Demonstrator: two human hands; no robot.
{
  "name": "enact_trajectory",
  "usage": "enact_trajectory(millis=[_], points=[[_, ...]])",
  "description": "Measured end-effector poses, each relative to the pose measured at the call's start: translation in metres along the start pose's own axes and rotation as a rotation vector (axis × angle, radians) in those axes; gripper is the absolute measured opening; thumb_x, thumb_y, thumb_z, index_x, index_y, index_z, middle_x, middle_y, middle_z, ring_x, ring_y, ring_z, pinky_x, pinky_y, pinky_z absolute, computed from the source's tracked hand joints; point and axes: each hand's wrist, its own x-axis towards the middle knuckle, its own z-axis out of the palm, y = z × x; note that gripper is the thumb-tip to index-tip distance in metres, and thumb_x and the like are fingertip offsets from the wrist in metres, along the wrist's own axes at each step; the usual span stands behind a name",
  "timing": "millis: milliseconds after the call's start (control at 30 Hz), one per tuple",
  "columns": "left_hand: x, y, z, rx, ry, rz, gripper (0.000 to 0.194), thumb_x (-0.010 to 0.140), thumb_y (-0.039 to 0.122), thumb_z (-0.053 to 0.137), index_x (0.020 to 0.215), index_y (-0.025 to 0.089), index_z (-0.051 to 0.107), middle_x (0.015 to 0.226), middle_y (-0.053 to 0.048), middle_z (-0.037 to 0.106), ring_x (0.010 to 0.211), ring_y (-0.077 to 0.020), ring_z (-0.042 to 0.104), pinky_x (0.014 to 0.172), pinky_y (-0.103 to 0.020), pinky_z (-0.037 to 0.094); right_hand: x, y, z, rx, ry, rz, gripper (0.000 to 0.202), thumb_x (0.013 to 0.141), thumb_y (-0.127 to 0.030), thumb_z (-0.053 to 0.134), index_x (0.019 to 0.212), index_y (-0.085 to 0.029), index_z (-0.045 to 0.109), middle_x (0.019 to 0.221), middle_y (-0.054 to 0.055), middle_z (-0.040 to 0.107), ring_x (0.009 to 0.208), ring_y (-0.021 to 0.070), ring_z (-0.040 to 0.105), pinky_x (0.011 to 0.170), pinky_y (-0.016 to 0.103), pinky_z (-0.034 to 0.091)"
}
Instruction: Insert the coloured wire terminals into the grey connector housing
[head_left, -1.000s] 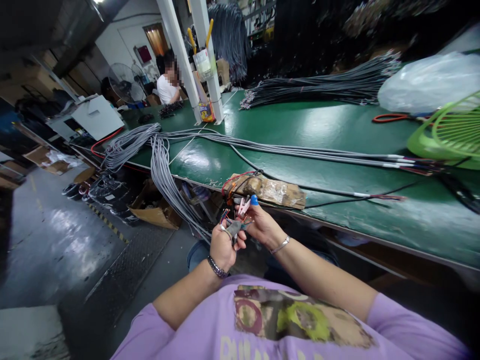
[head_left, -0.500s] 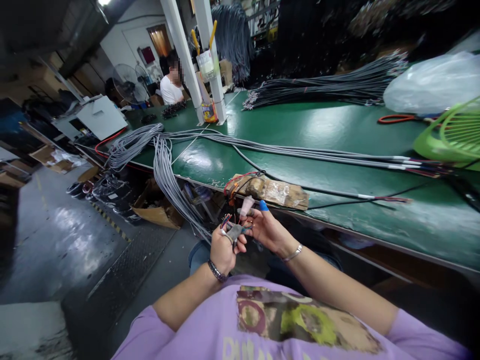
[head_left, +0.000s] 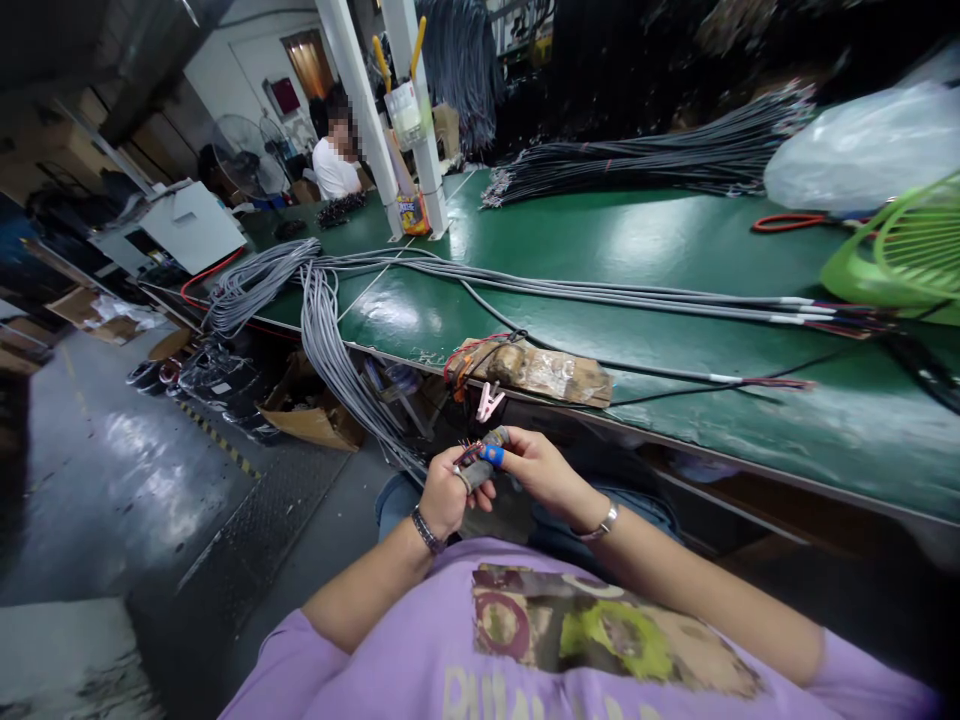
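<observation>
The right hand has left the pink clip and pinches wires the curled left hand holds.

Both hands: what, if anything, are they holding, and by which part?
The left hand holds wires near their ends; the right hand is at those ends, but whether it grips cannot be told.

Wires, thin, some red, some dark, stick out of the left hand in a short bunch, tips splayed, just beside the right hand.
</observation>
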Motion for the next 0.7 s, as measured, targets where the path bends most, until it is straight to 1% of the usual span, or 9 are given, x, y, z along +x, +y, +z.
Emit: enact_trajectory(millis=[100,233,367,467,567,633,700], points=[[-0.001,-0.001,0.0,-0.037,0.046,0.017,0.031,0.066,0.042,0.07,0.075,0.016,0.056,0.048,0.001,0.06,0.033,-0.0094,0.051,0.032,-0.018,0.024,0.002,0.002,0.001,-0.009,0.031,0.005,0.028,0.066,-0.043,0.074,0.069,-0.016,0.065,0.064,0.001,0.063,0.061,0.013,0.052,0.062,0.027,0.043],[0.0,-0.004,0.003,-0.118,0.125,0.078,0.033,0.067,0.046,0.068,0.071,0.016,0.054,0.05,0.001,0.06,0.034,-0.0087,0.051,0.033,-0.018,0.023,0.002,0.002,0.007,0.025,0.101,0.003,0.03,0.064,-0.043,0.075,0.066,-0.016,0.063,0.06,-0.001,0.059,0.056,0.0107,0.048,0.057,0.026,0.04],[0.001,-0.006,0.005,-0.168,0.182,0.093,0.034,0.066,0.046,0.068,0.067,0.016,0.051,0.05,0.0,0.059,0.033,-0.0084,0.05,0.033,-0.018,0.022,0.001,0.005,0.011,0.062,0.115,0.013,0.031,0.065,-0.045,0.075,0.067,-0.017,0.063,0.06,0.0,0.059,0.056,0.0111,0.048,0.054,0.025,0.039],[0.001,-0.002,0.006,-0.189,0.208,0.078,0.032,0.065,0.044,0.067,0.066,0.016,0.051,0.049,0.0,0.059,0.033,-0.0082,0.049,0.033,-0.018,0.021,0.004,0.01,0.006,0.148,0.134,0.05,0.033,0.068,-0.047,0.073,0.067,-0.016,0.063,0.061,-0.001,0.058,0.054,0.0093,0.046,0.053,0.023,0.039],[0.0,0.005,0.007,-0.205,0.219,0.056,0.033,0.064,0.045,0.068,0.066,0.016,0.052,0.049,0.0,0.058,0.033,-0.0079,0.049,0.033,-0.018,0.021,0.015,0.014,-0.004,0.344,0.153,0.144,0.037,0.075,-0.053,0.064,0.07,-0.017,0.063,0.064,0.0,0.058,0.052,0.009,0.046,0.053,0.024,0.043],[0.001,0.01,0.008,-0.217,0.213,0.049,0.035,0.063,0.046,0.068,0.066,0.016,0.051,0.049,0.0,0.058,0.033,-0.008,0.049,0.033,-0.018,0.021,0.023,0.014,-0.009,0.433,0.132,0.221,0.037,0.077,-0.053,0.061,0.074,-0.017,0.064,0.068,0.003,0.061,0.052,0.0101,0.048,0.053,0.025,0.045],[0.002,0.012,0.01,-0.227,0.197,0.051,0.034,0.063,0.046,0.069,0.066,0.016,0.052,0.049,0.0,0.058,0.033,-0.0082,0.049,0.033,-0.018,0.021,0.031,0.012,-0.011,0.446,0.102,0.227,0.036,0.077,-0.053,0.062,0.076,-0.017,0.066,0.07,0.004,0.063,0.052,0.0106,0.049,0.052,0.025,0.045]])
